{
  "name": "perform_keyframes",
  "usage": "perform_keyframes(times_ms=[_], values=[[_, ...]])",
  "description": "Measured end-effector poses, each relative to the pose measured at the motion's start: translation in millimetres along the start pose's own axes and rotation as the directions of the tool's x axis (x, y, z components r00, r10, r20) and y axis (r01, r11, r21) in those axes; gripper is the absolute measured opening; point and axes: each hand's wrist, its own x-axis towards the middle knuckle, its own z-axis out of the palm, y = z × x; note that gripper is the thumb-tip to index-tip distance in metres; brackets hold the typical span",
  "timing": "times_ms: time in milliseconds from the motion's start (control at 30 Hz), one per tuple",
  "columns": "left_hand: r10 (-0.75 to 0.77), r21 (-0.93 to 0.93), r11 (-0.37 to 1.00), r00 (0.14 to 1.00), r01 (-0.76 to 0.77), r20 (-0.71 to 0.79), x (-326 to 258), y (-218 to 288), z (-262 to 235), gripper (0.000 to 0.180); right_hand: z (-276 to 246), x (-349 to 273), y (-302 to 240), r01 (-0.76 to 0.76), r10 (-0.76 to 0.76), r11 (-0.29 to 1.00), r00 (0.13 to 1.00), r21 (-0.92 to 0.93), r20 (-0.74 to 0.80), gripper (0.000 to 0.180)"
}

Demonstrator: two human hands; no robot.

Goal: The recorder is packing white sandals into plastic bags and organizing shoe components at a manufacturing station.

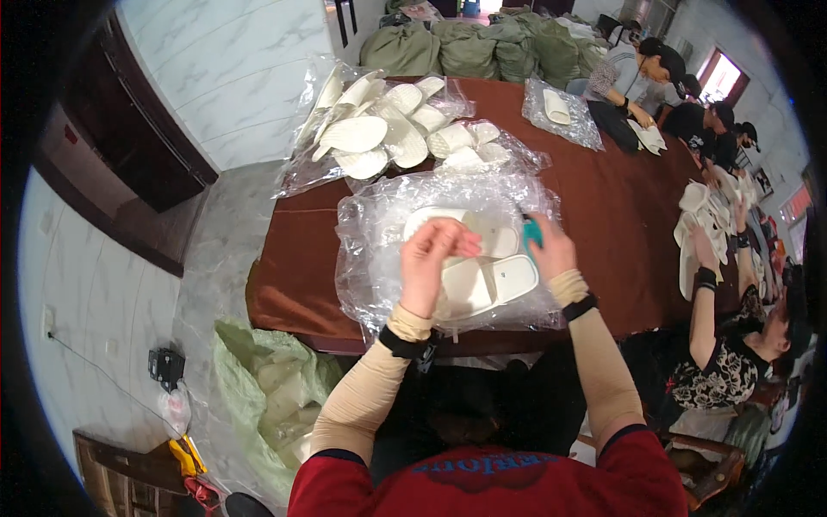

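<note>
Brown table [620, 224], white slippers [515, 277], right hand [556, 252] gripping teal tool [532, 233]

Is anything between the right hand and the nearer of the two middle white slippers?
Nothing solid shows: the right hand, holding a teal tool, is beside the nearer slipper, at its right end. Whether clear plastic covers it, I cannot tell.

In the middle of the frame I see clear plastic film [366, 258], glossy and crinkled, with white slippers [517, 276] that look smooth and softly matt, like foam or plastic. The brown tablecloth [624, 258] has a satin sheen. At upper left, the wall [233, 69] resembles polished marble; at lower left, the pale green sack [319, 370] looks like woven plastic.
</note>
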Motion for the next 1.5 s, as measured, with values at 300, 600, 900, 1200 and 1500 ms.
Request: perform_keyframes(times_ms=[300,600,900,1200,1500], values=[[0.568,0.269,0.82,0.663,-0.505,-0.487,-3.8,142.7,-167.9,0.016,-42.7,-18.4,100.2,-0.04,0.39,0.843,0.734,-0.537,0.556,0.032],[0.518,0.461,0.856,0.389,-0.235,-0.762,-30.8,56.0,-395.3,0.017,-33.8,-22.9,27.0,-0.169,0.238,0.944,0.943,-0.283,0.231,0.021],[0.611,0.952,0.3,0.754,0.06,-0.24,-15.8,10.5,-270.6,0.042,22.7,-44.6,-86.6,-0.329,0.243,0.92,0.905,0.214,0.35,0.016],[0.121,0.916,0.101,0.919,-0.388,0.376,4.8,-83.3,-140.4,0.049,17.6,-32.6,-83.2,-0.611,0.351,0.74,0.706,0.279,0.615,0.035],[0.001,0.705,0.299,0.739,-0.644,0.674,5.4,-67.6,-103.0,0.042,-69.1,8.7,-66.7,-0.492,0.204,0.836,0.691,0.243,0.694,0.023]])
